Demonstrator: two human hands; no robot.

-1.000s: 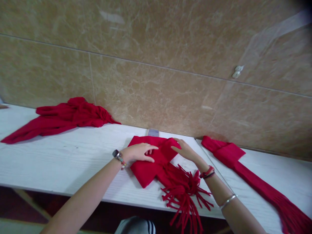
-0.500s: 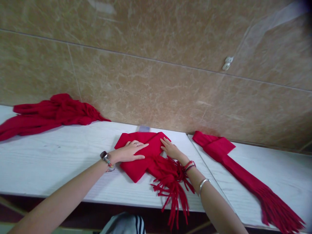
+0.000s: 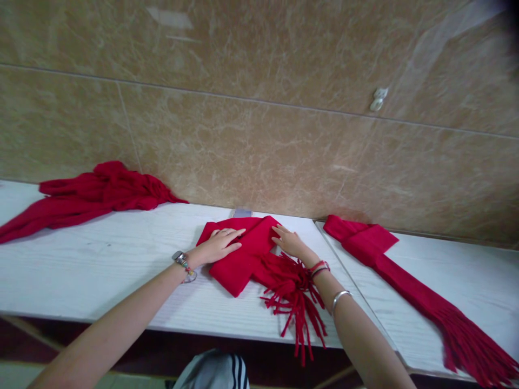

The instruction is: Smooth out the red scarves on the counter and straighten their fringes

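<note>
A red fringed scarf point(image 3: 235, 273) lies folded on the white tabletop in front of me, its fringe spread to the right and hanging over the front edge. My left hand point(image 3: 219, 246) rests flat on the left part of the fold, fingers stretched out. On the right part of the fold lies my right hand point(image 3: 290, 241), fingers extended over the cloth near its upper right corner. Neither hand grasps the fabric.
To the right, a second red scarf point(image 3: 413, 286) lies with its upper end folded and its fringe toward the front edge. A crumpled red cloth point(image 3: 109, 189) is at the left by the tiled wall point(image 3: 251, 146). A small grey item point(image 3: 242, 213) sits behind the middle scarf.
Both hands stay on the folded scarf with only small shifts of the fingers. The view has moved slightly, and the lower folded corner and fringe appear a little farther right.
</note>
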